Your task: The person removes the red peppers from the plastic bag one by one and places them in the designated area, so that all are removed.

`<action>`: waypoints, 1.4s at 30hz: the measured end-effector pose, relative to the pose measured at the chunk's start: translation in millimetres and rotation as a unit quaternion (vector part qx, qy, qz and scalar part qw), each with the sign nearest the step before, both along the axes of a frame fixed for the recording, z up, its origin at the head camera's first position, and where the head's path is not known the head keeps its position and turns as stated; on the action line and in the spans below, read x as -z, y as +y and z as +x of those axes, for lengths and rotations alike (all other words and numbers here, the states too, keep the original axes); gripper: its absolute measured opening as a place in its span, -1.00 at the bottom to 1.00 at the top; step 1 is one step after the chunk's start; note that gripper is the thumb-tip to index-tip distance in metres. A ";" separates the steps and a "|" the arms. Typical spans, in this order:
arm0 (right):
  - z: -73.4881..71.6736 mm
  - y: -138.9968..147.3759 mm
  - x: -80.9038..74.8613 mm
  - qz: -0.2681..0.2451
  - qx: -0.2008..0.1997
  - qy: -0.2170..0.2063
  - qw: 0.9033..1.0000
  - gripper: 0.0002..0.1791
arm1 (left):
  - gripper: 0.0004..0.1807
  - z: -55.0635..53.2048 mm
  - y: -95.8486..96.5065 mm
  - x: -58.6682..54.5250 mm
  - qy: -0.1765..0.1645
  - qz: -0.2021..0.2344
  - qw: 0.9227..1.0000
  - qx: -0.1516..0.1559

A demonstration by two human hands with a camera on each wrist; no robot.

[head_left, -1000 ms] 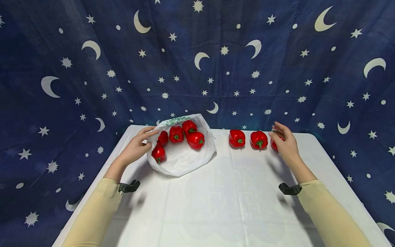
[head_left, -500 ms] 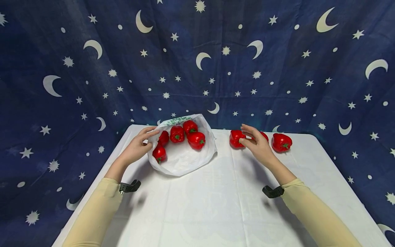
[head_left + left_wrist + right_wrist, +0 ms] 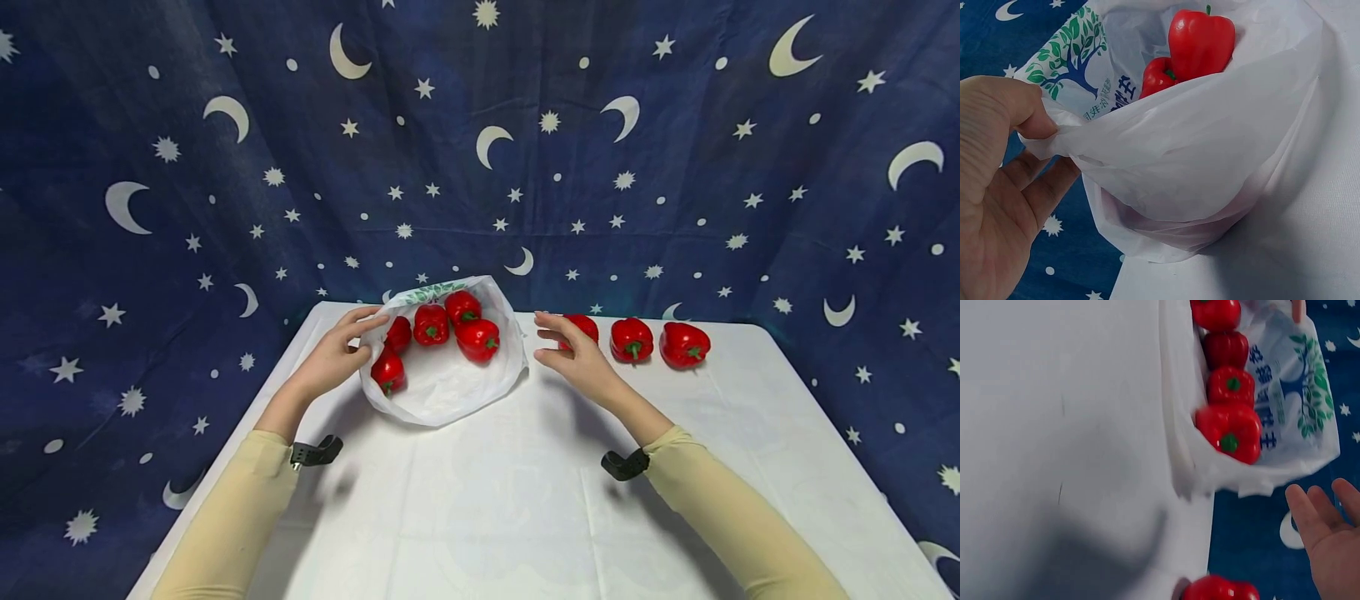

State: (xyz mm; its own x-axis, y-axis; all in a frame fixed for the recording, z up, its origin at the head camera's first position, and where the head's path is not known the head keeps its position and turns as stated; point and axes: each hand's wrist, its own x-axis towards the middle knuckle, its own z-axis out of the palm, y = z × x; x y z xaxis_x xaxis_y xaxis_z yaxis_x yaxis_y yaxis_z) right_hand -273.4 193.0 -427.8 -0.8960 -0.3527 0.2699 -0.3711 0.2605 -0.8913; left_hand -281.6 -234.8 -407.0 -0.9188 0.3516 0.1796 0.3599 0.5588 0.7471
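Your bench [image 3: 495,500] carries the bag [image 3: 1179,156] far left. Left hand [image 3: 333,354] pinches its left rim; lose that and the thin mouth may collapse. Right hand [image 3: 581,358] holds nothing, fingers apart, near its right side; brushing it could drag it. Five peppers [image 3: 477,340] inside; three loose peppers [image 3: 632,339] right could roll if nudged.

BKGD: 1 navy curtain [image 3: 450,167], wht moon/star/dot print | FRONT: 1 wht-cloth tbl [image 3: 480,508], lt creases, rnd far-R corner

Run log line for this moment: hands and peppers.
left hand: pinches white bag | right hand: empty, near bag | in bag: five red peppers | on table: three red peppers, in row
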 end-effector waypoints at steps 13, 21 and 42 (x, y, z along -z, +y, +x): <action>-14.2 -57.9 3.7 0.027 -0.050 -0.031 0.998 -0.20 | -0.37 -0.6 -0.3 -3.7 0.013 -0.010 1.000 0.001; -34.5 -84.6 6.4 0.101 0.011 -0.041 0.994 -0.20 | -0.37 -3.9 1.5 -4.7 0.020 -0.011 1.000 0.003; -73.7 -97.7 30.0 0.003 0.071 -0.223 0.972 -0.04 | -0.36 -4.9 7.6 -5.1 0.006 -0.017 1.000 0.009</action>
State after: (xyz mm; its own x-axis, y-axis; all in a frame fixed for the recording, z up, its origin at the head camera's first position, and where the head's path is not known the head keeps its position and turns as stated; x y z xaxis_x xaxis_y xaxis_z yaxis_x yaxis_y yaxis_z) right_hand -347.1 95.3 -457.8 -0.9630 -0.2183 -0.1581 0.0914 0.2874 -0.9534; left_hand -286.5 -227.1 -401.9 -0.9101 0.3740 0.1783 0.3788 0.5766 0.7239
